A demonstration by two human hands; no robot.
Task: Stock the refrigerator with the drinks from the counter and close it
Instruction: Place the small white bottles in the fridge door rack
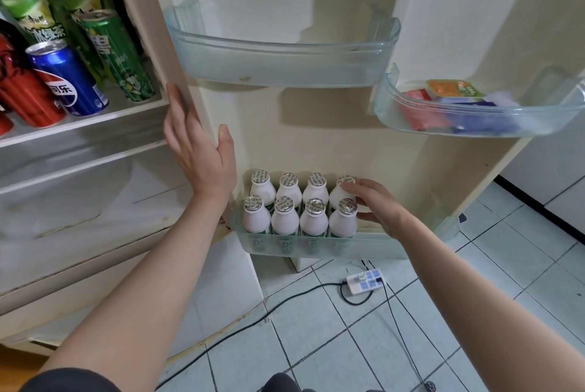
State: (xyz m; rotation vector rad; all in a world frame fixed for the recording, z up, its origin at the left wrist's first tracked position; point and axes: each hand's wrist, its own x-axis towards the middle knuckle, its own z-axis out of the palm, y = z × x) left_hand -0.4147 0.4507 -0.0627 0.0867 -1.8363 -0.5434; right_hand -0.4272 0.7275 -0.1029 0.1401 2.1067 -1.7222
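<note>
Fridge door point(316, 138) open. Eight small white bottles point(299, 208) stand in two rows of four in the bottom door bin point(373, 246), packed to its left end. Lower labels blur behind the bin's frosted front; text unreadable.

Right hand point(376, 206) sits at the 3 o'clock end of the rows, fingers point(351, 187) curled around the far-right back bottle point(340, 192), thumb near the front one. Part of that bottle hidden by the hand.

Left hand point(198, 144) flat against the door's inner edge at about 10 o'clock from the bottles, fingers spread, holding nothing.

Middle door bin point(278, 56) looks bare. Small side bin point(474, 113) at 2 o'clock holds packets, orange, red, blue; contents hard to make out through plastic.

Fridge shelf point(95, 119) at 9 o'clock: blue can point(68, 78), green can point(117, 59), red cans point(25, 90) cut off by frame edge, green bottles point(38, 2) behind, tops cropped.

Tiled floor point(474, 312) at 5 o'clock: power strip point(364, 284) with black cable point(285, 299) running under the door.
</note>
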